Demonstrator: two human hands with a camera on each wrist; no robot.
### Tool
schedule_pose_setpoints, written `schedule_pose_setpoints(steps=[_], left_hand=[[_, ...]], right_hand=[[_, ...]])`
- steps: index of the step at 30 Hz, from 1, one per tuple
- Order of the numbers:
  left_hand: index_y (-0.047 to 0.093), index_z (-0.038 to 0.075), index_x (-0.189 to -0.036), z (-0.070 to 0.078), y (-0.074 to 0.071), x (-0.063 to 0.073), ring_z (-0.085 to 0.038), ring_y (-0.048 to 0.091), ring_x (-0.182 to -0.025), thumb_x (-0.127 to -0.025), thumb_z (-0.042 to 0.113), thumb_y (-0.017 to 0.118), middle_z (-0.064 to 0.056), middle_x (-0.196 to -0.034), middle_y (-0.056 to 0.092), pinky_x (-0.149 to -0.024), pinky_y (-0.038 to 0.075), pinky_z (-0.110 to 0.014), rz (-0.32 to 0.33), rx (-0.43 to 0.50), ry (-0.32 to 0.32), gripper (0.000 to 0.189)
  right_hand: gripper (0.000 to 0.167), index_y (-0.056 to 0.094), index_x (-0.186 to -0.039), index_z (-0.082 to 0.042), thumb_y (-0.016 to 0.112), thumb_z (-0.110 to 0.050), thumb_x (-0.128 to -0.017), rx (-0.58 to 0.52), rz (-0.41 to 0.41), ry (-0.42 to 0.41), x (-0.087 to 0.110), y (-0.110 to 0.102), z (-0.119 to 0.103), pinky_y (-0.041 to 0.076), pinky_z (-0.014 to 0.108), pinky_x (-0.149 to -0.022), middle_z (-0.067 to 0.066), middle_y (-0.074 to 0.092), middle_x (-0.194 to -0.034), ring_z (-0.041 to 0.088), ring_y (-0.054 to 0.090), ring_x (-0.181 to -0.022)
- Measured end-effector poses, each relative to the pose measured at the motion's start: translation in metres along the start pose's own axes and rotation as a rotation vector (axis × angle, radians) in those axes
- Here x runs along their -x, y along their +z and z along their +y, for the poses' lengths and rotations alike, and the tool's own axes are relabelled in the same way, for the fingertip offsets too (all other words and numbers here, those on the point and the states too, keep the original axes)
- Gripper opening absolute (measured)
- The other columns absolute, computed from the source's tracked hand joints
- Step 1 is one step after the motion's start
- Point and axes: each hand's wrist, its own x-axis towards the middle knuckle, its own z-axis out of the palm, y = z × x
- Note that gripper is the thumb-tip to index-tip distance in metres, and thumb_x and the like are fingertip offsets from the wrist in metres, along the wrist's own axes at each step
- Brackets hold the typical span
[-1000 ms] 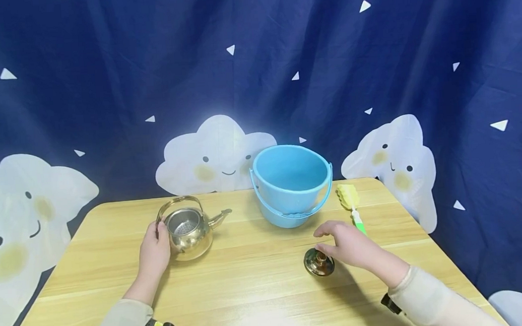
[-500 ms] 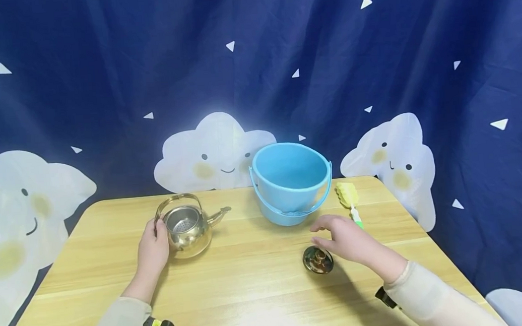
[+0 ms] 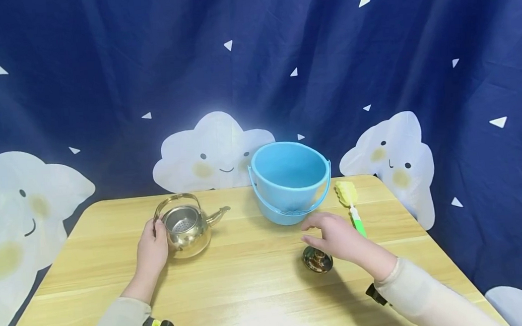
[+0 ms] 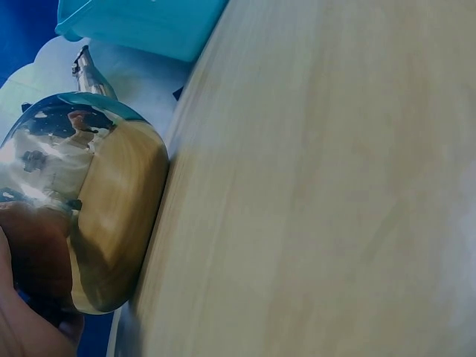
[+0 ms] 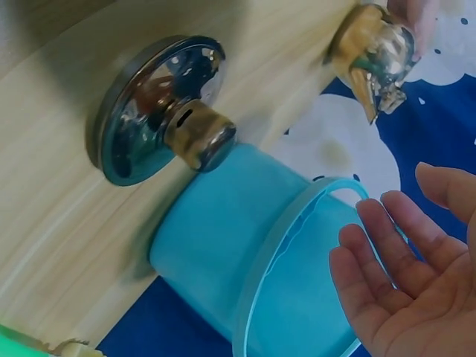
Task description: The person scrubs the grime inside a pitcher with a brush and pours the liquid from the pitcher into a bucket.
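A shiny gold teapot [image 3: 189, 238] stands lidless on the left of the table, a perforated strainer in its mouth and its spout to the right. My left hand [image 3: 152, 246] holds it at the left foot of its arched handle [image 3: 177, 198]; in the left wrist view the teapot's body [image 4: 111, 216] hides most of the fingers. Right of centre lies the teapot lid [image 3: 317, 261], knob upward. Over it hovers my right hand [image 3: 339, 236], fingers loosely bent and holding nothing. The right wrist view shows this hand [image 5: 416, 275] apart from the lid [image 5: 160, 111].
A light blue bucket [image 3: 286, 201] stands at the back, right of centre, its handle hanging down in front. To its right lies a brush with a yellow sponge head [image 3: 347, 193] and a green-and-white handle. A dark blue curtain [image 3: 255, 82] hangs behind the wooden table [image 3: 233, 286].
My right hand has drifted a little left above the lid. The left hand keeps its hold on the teapot, and the head view has shifted slightly.
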Motion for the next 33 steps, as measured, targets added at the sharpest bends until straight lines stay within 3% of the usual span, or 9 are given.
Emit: schedule_pose_setpoints(steps=[24,33], left_hand=[[0.04,0.002,-0.15,-0.001,0.001,-0.001,-0.048,0.032,-0.142,-0.109,0.039,0.023,-0.027,-0.152,0.041,-0.115,0.026,-0.061,0.024,0.016,0.007,0.058],[0.037,0.002,-0.151,0.001,0.0,0.001,-0.049,0.032,-0.141,-0.108,0.041,0.021,-0.029,-0.151,0.04,-0.115,0.026,-0.062,0.006,0.005,-0.002,0.06]], right_hand=[[0.01,0.072,-0.097,-0.013,0.073,-0.021,-0.092,-0.056,0.026,-0.062,-0.029,0.011,-0.03,0.054,0.04,-0.092,-0.004,0.07,-0.097,0.018,0.067,-0.099],[0.009,0.072,-0.097,-0.014,0.071,-0.023,-0.093,-0.077,0.027,-0.078,-0.04,0.016,-0.037,0.054,0.037,-0.092,-0.005,0.071,-0.097,0.016,0.067,-0.099]])
